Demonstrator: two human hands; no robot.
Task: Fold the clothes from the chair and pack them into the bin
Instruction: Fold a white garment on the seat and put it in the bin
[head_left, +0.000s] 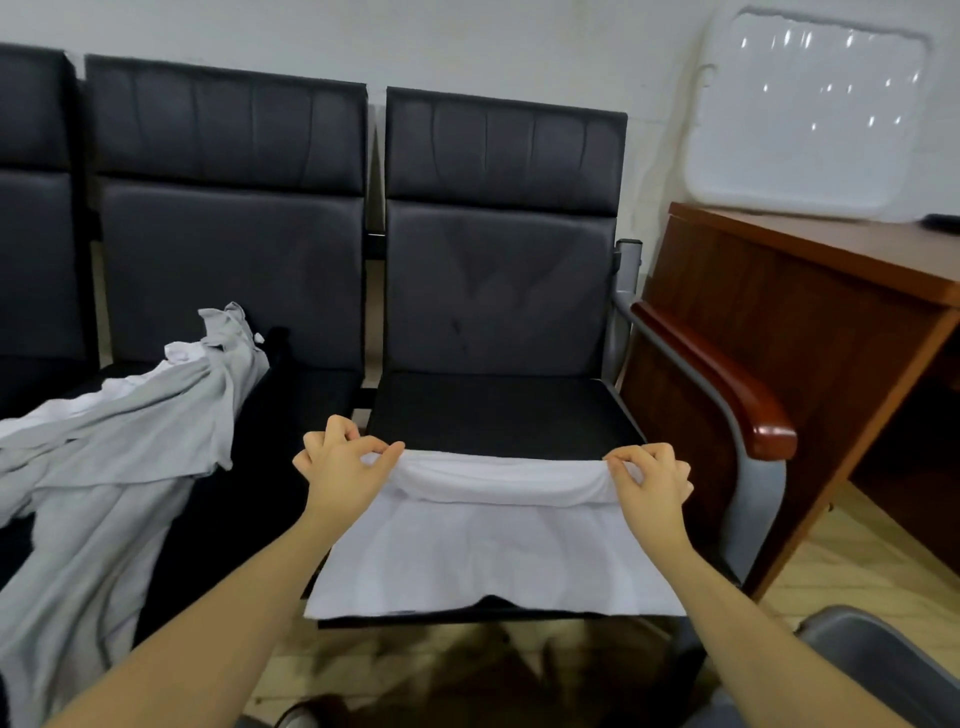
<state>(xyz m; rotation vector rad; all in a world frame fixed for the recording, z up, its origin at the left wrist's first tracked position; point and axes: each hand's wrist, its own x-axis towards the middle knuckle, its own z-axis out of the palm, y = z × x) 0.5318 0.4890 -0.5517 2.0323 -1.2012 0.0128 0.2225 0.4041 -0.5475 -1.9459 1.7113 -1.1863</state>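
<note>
A white garment (488, 556) lies flat on the front of the right black chair seat (498, 410), its far edge rolled over toward me. My left hand (340, 465) pinches the left end of that rolled edge. My right hand (652, 480) pinches the right end. A heap of grey and white clothes (119, 447) covers the seat to the left and hangs over its front.
The seats form a row of black chairs (228, 218) against the wall. A wood-capped armrest (727, 384) borders the right seat. A brown desk (810, 291) stands to the right with a white bin lid (810, 109) leaning on the wall. A grey rim (883, 660) shows at bottom right.
</note>
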